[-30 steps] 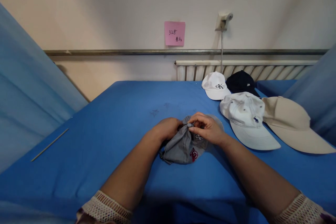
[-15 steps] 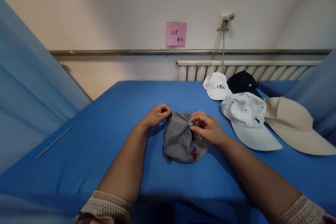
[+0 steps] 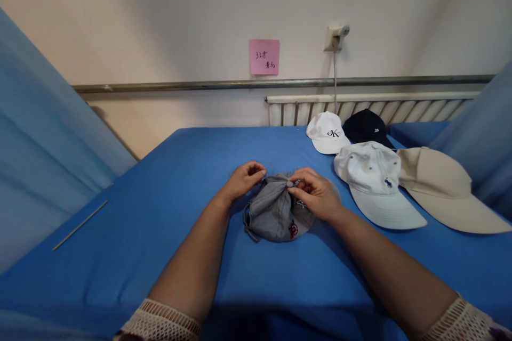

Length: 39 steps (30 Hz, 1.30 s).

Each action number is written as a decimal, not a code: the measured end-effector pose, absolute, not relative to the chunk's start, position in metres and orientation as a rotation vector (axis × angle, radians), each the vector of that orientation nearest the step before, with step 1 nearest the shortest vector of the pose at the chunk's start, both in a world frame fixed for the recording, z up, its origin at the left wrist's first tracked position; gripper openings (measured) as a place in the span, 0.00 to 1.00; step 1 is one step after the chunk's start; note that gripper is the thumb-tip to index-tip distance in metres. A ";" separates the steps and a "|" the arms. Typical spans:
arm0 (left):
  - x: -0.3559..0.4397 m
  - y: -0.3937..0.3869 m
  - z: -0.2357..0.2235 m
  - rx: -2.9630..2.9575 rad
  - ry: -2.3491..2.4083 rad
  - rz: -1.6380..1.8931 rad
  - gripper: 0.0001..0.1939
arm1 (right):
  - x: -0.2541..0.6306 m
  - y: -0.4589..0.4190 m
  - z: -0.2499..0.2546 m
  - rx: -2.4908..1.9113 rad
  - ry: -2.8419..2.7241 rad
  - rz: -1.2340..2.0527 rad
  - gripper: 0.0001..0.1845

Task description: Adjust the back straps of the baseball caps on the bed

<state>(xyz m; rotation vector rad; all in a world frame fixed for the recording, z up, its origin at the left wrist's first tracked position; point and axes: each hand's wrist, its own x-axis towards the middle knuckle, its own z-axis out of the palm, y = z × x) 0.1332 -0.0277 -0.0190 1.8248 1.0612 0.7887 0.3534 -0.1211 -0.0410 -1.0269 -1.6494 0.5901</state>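
Observation:
A grey baseball cap (image 3: pixel 270 213) with a dark red emblem and a white mark lies crumpled on the blue-covered table. The top button of its crown is pinched between the thumb and fingers of my right hand (image 3: pixel 318 194), which draws the cloth up into folds. Close by the cap's upper left edge is my left hand (image 3: pixel 244 178), its fingers curled and slightly parted, with no cloth visible between them. The cap's back strap hangs at its lower left. Part of the brim is hidden behind my right hand.
To the right lie a white cap (image 3: pixel 325 136), a black cap (image 3: pixel 366 125), a pale cap (image 3: pixel 372 176) with a small horse logo and a beige cap (image 3: pixel 438 176). A thin stick (image 3: pixel 80 225) lies at the left. Blue curtains (image 3: pixel 40 144) flank the table (image 3: pixel 160 197).
My left hand has let go of the cap's edge and shifted slightly right. The cap's left side has sunk and folded. My right hand still pinches the button.

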 end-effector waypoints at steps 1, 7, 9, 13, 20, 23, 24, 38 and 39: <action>0.134 -0.033 -0.013 1.829 1.005 0.762 0.16 | 0.353 -0.121 -0.041 -1.031 -1.655 0.584 0.08; 0.138 -0.057 0.010 1.892 0.853 0.537 0.13 | 0.352 -0.122 -0.041 -1.050 -1.675 0.556 0.07; 0.140 -0.059 0.012 1.889 0.882 0.609 0.11 | 0.352 -0.122 -0.040 -1.076 -1.672 0.556 0.08; 0.140 -0.056 0.011 1.799 0.920 0.854 0.11 | 0.359 -0.118 -0.040 -1.190 -1.638 0.504 0.13; 0.139 -0.041 -0.004 1.815 1.132 0.967 0.10 | 0.390 -0.093 -0.054 -1.717 -1.676 0.364 0.21; 0.138 -0.043 -0.001 1.954 1.216 1.020 0.12 | 0.395 -0.088 -0.061 -1.919 -1.665 0.381 0.24; 0.138 -0.045 0.003 2.024 1.228 1.028 0.13 | 0.395 -0.088 -0.062 -1.952 -1.676 0.375 0.24; 0.144 -0.062 0.018 2.554 1.105 0.882 0.11 | 0.396 -0.099 -0.054 -1.899 -1.838 0.229 0.17; 0.142 -0.061 0.019 2.515 1.127 0.957 0.11 | 0.396 -0.101 -0.052 -1.898 -1.877 0.254 0.17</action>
